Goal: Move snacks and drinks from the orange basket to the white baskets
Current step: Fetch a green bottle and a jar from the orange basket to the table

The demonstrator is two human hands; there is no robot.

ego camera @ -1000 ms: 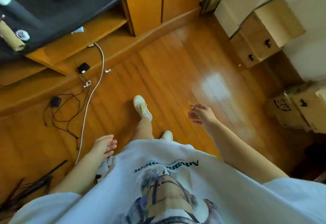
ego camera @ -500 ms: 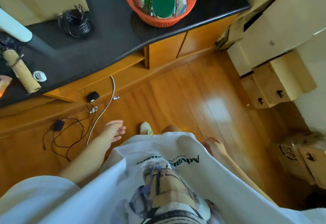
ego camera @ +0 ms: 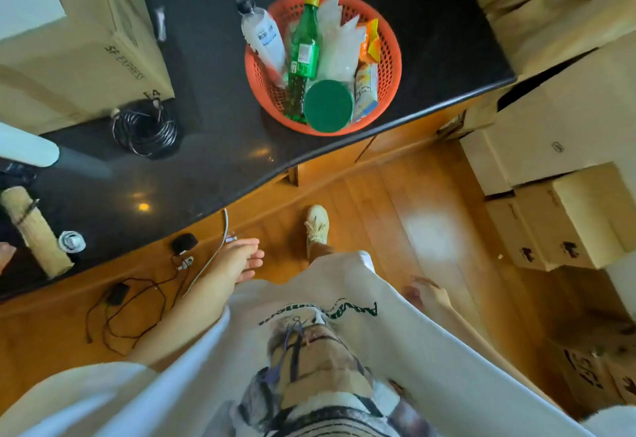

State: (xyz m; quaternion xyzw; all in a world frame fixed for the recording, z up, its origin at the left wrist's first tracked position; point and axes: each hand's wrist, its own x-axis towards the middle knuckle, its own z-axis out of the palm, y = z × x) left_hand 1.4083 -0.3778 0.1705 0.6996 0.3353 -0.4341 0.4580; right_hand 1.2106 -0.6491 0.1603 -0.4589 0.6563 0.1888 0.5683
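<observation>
While both hands, left hand and right hand, hang relaxed and empty, the orange basket at upper centre awaits a first reach.

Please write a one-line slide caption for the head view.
Person stands at a black counter with a full orange basket; both hands, left and right, hang empty.

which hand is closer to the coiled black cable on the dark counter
Left. The left hand hangs below and right of the coiled black cable; the right hand is farther right.
</observation>
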